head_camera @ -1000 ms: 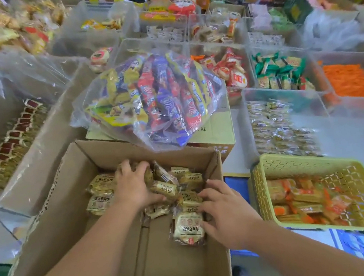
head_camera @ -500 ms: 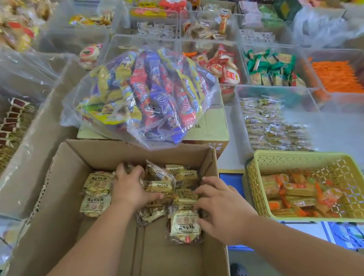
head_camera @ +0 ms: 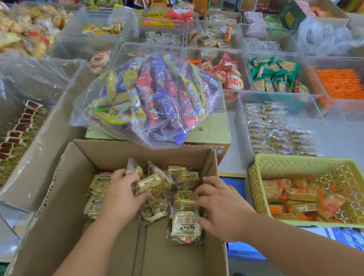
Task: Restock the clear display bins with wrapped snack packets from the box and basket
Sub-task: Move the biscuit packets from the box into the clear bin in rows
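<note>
Both my hands are inside an open cardboard box (head_camera: 55, 230) that holds several pale yellow wrapped snack packets (head_camera: 186, 227). My left hand (head_camera: 122, 197) grips a bunch of these packets (head_camera: 149, 184) at the far end of the box. My right hand (head_camera: 221, 205) curls its fingers round packets (head_camera: 185, 198) near the box's right wall. A yellow plastic basket (head_camera: 297, 160) with orange wrapped packets (head_camera: 301, 198) sits to the right. Clear display bins (head_camera: 332, 136) stand behind it, one holding small clear-wrapped packets (head_camera: 274, 131).
A big clear bag of colourful snack bars (head_camera: 151, 99) lies on a closed carton just behind the box. A plastic-lined carton with red-tipped packets (head_camera: 9, 144) is at the left. More bins with green, red and orange snacks (head_camera: 341, 85) fill the back.
My left hand has gathered more packets and lifted them slightly. My right hand has closed in on the packets by the right wall. The view has shifted a little.
</note>
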Demonstrator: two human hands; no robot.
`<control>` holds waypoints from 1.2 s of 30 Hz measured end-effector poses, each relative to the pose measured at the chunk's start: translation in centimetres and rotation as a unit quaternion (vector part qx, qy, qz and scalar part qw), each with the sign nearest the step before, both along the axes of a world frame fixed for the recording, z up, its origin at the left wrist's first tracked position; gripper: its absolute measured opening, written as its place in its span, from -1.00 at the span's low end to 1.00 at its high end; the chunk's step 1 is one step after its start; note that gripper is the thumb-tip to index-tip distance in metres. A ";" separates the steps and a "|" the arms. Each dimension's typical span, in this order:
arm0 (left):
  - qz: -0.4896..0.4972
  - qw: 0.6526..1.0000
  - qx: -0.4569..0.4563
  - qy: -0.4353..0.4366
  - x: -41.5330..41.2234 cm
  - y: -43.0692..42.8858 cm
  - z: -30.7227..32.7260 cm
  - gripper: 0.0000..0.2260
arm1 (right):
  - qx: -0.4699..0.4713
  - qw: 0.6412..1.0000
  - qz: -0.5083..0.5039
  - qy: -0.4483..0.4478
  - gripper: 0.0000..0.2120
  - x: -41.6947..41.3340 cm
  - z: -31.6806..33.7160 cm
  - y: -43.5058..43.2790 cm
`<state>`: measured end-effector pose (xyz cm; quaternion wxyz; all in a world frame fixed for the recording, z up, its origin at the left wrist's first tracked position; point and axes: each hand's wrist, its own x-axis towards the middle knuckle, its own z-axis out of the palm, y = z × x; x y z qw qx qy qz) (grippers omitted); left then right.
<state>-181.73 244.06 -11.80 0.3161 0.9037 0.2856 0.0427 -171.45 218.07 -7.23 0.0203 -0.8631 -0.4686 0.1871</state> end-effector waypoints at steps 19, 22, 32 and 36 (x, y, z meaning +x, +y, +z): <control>0.247 0.872 -0.336 -0.255 -2.4 -24.4 14.8 -0.74 | 0.325 0.831 -0.127 0.433 -0.67 3.4 8.8 -9.6; 0.253 0.880 -0.306 -0.261 0.6 -28.8 14.8 -0.76 | 0.333 0.795 -0.148 0.485 -0.93 6.0 9.6 -14.1; 0.394 0.796 -0.337 -0.311 8.8 -38.0 14.3 -0.75 | 0.454 0.828 -0.103 0.313 -0.51 15.1 10.0 -27.2; 0.347 0.762 -0.497 -0.229 11.5 -39.9 15.0 -0.67 | 0.495 0.820 -0.071 0.278 -0.49 16.5 9.1 -28.9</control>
